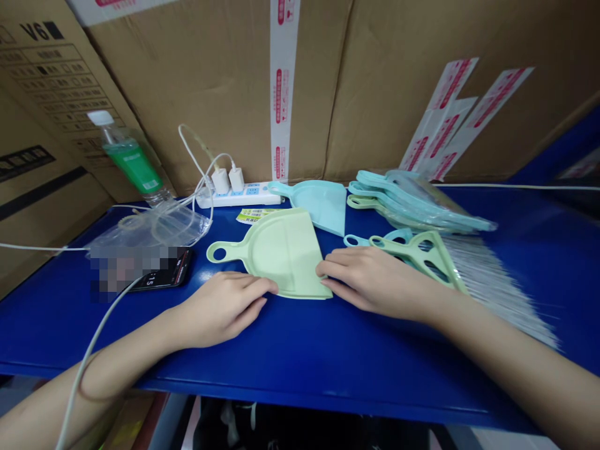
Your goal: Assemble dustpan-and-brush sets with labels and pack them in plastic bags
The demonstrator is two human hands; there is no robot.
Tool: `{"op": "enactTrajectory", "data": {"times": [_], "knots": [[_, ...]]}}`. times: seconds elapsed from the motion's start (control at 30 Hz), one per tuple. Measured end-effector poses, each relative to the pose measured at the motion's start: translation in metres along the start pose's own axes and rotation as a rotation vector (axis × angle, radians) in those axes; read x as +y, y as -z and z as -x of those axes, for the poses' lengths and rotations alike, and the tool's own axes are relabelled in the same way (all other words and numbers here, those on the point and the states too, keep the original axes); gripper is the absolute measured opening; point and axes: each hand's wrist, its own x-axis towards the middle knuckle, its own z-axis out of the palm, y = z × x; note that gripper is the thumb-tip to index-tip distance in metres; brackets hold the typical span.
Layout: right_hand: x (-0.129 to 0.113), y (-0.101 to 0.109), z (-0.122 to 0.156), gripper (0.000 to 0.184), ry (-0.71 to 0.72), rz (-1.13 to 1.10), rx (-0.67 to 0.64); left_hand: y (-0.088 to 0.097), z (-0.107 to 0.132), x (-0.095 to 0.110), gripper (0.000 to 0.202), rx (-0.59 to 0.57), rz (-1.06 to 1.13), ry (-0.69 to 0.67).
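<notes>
A pale green dustpan (281, 253) lies on the blue table, its looped handle pointing left. My left hand (222, 306) is at its near edge, fingers pressed together and closed against the rim. At the right, the fingers of my right hand (370, 281) close over the straight front lip; the thumb is partly hidden. Just behind is a light blue dustpan (323, 203). Beyond my right wrist lie a green brush head (429, 253) and a blue one partly under it, with pale bristles (506, 287) spreading to the right.
Several bagged dustpans (422, 203) are stacked at the back right. A power strip (253, 195) with plugged chargers stands against the cardboard boxes (220, 81). To the left are a bottle (134, 162), a clear plastic bag (154, 225), a phone (171, 272) and a white cable crossing my left forearm.
</notes>
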Motion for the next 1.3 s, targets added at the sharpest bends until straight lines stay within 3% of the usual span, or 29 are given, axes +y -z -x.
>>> {"op": "enactTrajectory", "data": {"times": [1.3], "knots": [[0.0002, 0.0003, -0.0013, 0.021, -0.019, 0.019, -0.034, -0.0002, 0.0007, -0.0007, 0.021, 0.012, -0.014, -0.027]]}}
